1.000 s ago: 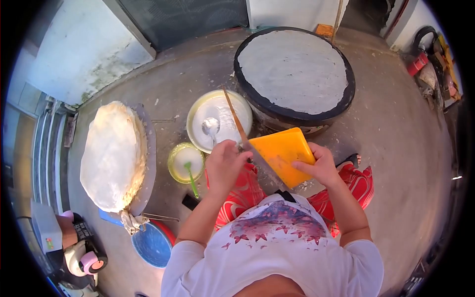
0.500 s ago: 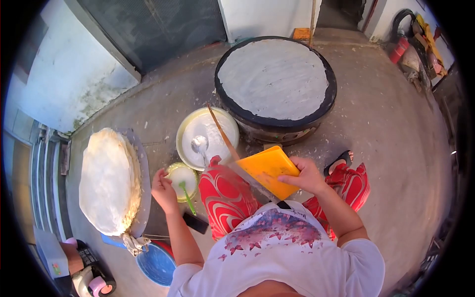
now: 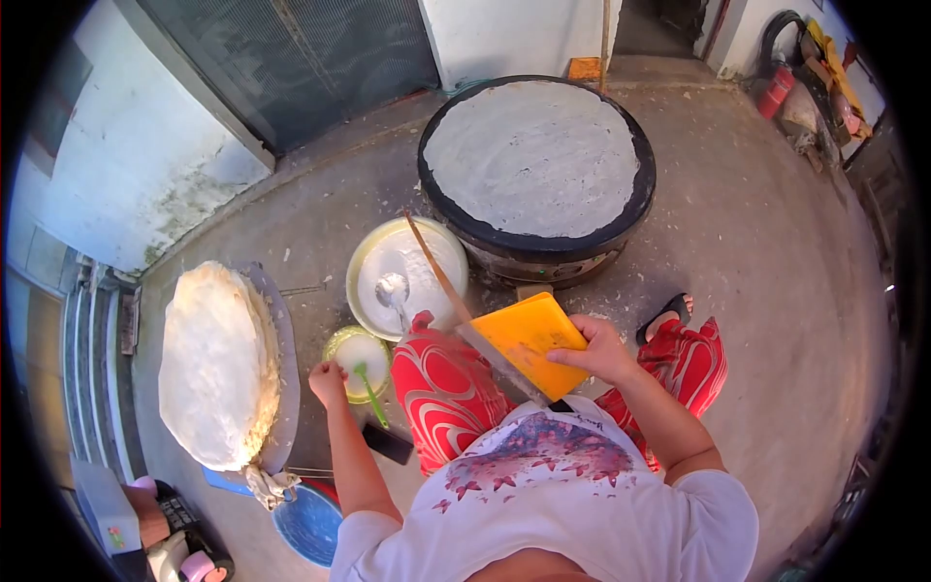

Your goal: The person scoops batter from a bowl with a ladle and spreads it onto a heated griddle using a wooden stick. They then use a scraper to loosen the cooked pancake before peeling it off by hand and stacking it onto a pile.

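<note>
Most left fingers (image 3: 333,371) curl inward; right fingers (image 3: 570,357) clamp a yellow tool (image 3: 529,339).

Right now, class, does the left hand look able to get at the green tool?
Probably yes: the left hand is close to the green tool, whose handle sticks out over the rim of the small bowl, with nothing visibly in the way.

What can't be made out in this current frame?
Head view:
Left hand's grip: too small to tell whether it holds anything.
Right hand's grip: some fingers hidden behind the yellow plastic piece.
Cream basin: near rim partly hidden by red trouser leg.
Pink item: cut off by bottom edge.
</note>
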Demonstrator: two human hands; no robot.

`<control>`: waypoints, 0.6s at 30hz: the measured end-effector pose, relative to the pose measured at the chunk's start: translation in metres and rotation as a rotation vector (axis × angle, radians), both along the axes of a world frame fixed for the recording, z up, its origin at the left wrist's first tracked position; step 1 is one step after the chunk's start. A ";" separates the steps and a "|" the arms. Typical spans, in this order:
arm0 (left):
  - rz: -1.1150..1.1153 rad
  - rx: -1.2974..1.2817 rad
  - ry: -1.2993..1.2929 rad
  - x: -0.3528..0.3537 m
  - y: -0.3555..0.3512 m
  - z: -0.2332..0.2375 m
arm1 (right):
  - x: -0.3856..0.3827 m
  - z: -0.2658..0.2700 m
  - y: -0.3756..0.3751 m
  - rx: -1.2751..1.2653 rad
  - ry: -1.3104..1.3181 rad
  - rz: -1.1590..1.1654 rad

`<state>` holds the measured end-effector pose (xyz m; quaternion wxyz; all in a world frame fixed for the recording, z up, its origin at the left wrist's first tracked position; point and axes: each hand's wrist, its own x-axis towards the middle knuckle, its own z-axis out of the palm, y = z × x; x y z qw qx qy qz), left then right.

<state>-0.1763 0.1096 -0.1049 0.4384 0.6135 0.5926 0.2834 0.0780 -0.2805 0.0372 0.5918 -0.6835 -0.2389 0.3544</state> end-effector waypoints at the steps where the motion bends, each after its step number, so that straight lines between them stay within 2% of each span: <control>1: -0.006 0.019 -0.019 -0.002 0.003 -0.007 | 0.000 -0.001 -0.001 -0.001 0.000 0.000; 3: -0.012 0.037 -0.039 -0.007 0.010 -0.019 | -0.001 -0.004 -0.003 0.014 0.072 -0.025; 6: -0.061 0.143 0.100 -0.010 0.013 -0.027 | -0.001 -0.009 -0.004 0.014 0.085 -0.043; 8: -0.108 0.191 0.329 -0.008 0.010 -0.021 | -0.001 -0.008 -0.003 0.010 0.099 -0.052; 9: -0.109 0.189 0.329 -0.010 0.012 -0.025 | -0.001 -0.007 -0.003 0.009 0.114 -0.061; 11: -0.166 0.342 0.496 -0.016 0.017 -0.037 | -0.001 -0.007 -0.002 -0.012 0.105 -0.058; 16: -0.068 0.304 0.532 -0.003 -0.001 -0.008 | 0.000 -0.012 0.001 -0.009 0.103 -0.044; 18: -0.051 0.324 0.564 -0.004 0.000 -0.010 | 0.000 -0.013 0.002 0.004 0.112 -0.042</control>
